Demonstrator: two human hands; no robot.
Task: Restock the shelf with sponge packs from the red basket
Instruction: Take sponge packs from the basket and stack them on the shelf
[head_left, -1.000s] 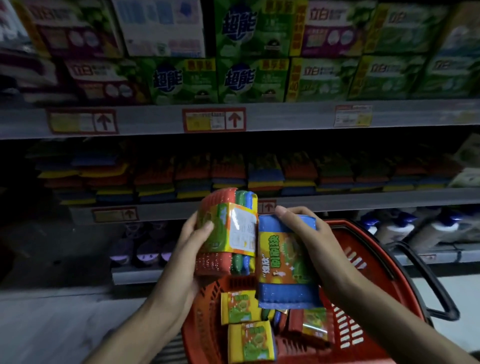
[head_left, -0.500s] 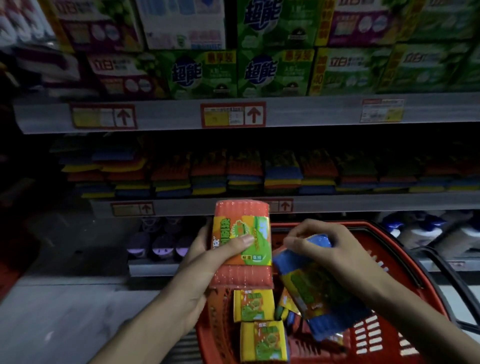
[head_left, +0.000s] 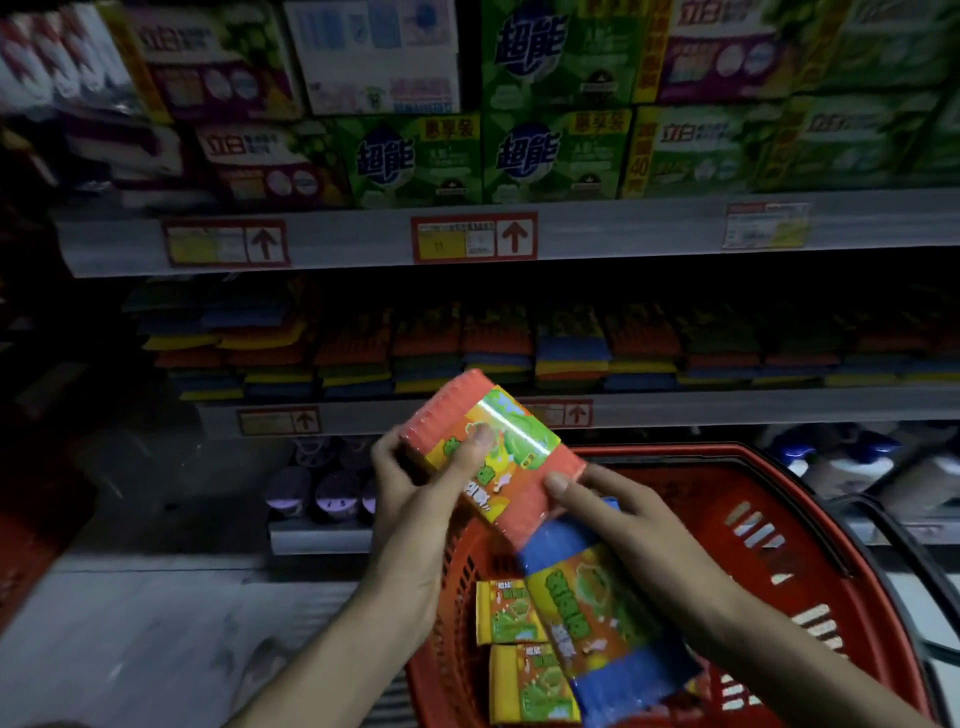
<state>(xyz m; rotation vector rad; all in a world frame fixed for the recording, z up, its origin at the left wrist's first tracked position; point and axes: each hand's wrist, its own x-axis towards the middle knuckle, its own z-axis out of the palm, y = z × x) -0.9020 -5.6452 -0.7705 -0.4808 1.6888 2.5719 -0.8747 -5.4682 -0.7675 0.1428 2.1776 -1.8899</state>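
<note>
Sponge packs are in three places. An orange pack (head_left: 498, 447) sits tilted in the left hand (head_left: 415, 499), above the near-left rim of the red basket (head_left: 779, 467). A blue pack (head_left: 613, 639) hangs under the right hand (head_left: 639, 525), slanting down into the basket. Two yellow packs (head_left: 511, 613) lie inside the basket.

The left fingers (head_left: 387, 457) are clenched round the orange pack's left end, thumb across its label. The right hand grasps the blue pack's upper end, though its fingers are hidden beneath, and its thumb tip touches the orange pack's near corner. The sponge shelf (head_left: 727, 405) lies beyond, its stacks (head_left: 571, 353) dim.

The wrap looks glossy and probably slick, and the blue pack is held at one end only, so it could slip back into the basket. Pushing two packs at once into that dark, low gap might also knock a stacked row askew.
</note>
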